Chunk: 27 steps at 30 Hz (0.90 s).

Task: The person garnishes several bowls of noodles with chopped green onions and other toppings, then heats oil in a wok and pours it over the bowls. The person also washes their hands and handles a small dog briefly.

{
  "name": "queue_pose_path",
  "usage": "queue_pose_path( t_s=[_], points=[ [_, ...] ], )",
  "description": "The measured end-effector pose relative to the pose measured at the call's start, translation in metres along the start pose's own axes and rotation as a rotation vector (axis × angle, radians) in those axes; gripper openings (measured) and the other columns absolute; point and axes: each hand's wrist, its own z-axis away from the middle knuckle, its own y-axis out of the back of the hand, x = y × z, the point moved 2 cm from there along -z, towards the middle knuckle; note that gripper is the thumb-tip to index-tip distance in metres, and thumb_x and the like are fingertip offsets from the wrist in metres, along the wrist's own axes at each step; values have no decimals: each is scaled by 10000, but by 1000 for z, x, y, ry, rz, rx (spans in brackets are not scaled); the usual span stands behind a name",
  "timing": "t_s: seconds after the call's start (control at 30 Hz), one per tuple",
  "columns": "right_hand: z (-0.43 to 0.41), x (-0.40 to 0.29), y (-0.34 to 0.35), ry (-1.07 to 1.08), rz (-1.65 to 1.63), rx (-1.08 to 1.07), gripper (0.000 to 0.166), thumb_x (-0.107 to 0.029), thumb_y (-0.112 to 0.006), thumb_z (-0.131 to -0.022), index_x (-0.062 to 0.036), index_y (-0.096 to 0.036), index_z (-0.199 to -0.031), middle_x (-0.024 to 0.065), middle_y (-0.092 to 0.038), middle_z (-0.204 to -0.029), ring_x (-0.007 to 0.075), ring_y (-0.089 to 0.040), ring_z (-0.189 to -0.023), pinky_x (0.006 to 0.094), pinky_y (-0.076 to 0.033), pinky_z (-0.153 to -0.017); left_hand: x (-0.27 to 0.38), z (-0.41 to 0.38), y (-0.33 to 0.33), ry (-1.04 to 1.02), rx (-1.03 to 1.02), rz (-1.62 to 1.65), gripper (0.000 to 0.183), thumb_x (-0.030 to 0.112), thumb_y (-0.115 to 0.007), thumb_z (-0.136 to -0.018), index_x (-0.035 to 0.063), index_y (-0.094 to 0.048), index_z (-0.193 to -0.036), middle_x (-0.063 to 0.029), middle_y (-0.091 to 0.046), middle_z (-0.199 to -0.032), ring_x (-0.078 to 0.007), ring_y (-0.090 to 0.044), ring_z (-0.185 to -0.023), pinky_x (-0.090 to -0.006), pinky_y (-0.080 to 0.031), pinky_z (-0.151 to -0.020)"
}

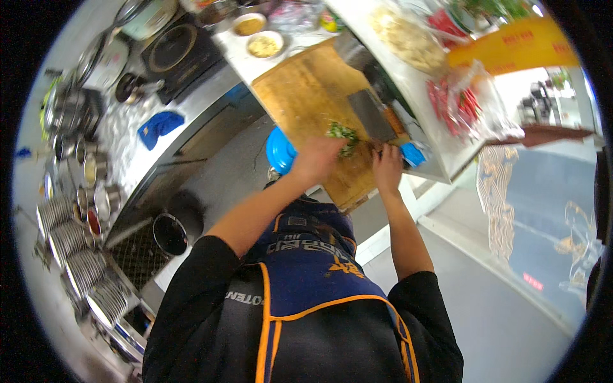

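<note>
Before me lies a wooden cutting board, with a small heap of chopped green herbs on it. My left hand, blurred, is over the board at the near-left side of the heap; whether it holds any of the herbs is not clear. On the board's right side rests a cleaver with a broad dark blade. My right hand is at the board's right edge, by the near end of the blade, fingers bent. Something dark shows at its fingers, possibly the cleaver's handle.
Two bowls of chopped food stand beyond the board. Bags of red chilies and pale food lie on the right counter. A blue packet is near my right hand. An induction cooker and blue cloth are left.
</note>
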Motion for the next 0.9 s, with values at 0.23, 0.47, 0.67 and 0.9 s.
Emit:
queue_pose_path(
  t_s=[0.23,0.47,0.67,0.9],
  points=[
    [6,-34,44,156,-149,117,394,-247,-597,-973,-6,-560,-1283,203,-547,-1275,400,-507,-1203,485,-390,-1043,16,22,-3,-193,153,-239,510,100,-627,-828,149,-569,-1332,-140,-559,-1358,-368,-598,-1099,-451,-481,-962],
    [67,-129,55,501,-390,-12,342,-226,-603,-972,-14,-595,-1240,213,-581,-1214,404,-550,-1144,481,-438,-985,-23,148,31,341,71,25,118,193,-666,-888,120,-659,-980,-117,-680,-1067,-309,-669,-938,-411,-558,-765],
    [176,-218,8,609,-574,-421,280,-143,-636,-928,2,-632,-1168,187,-623,-1139,368,-597,-1070,429,-473,-939,-174,359,-21,800,181,156,466,61,-753,-782,132,-631,-1226,-159,-531,-1384,-371,-533,-1252,-420,-461,-1059],
    [281,-152,-109,288,-530,-673,248,-53,-645,-894,17,-635,-1133,177,-639,-1036,278,-643,-856,351,-524,-774,-374,458,-108,1337,64,104,281,310,-658,-897,115,-700,-1095,-164,-692,-1128,-377,-669,-1016,-465,-544,-869]
  ],
)
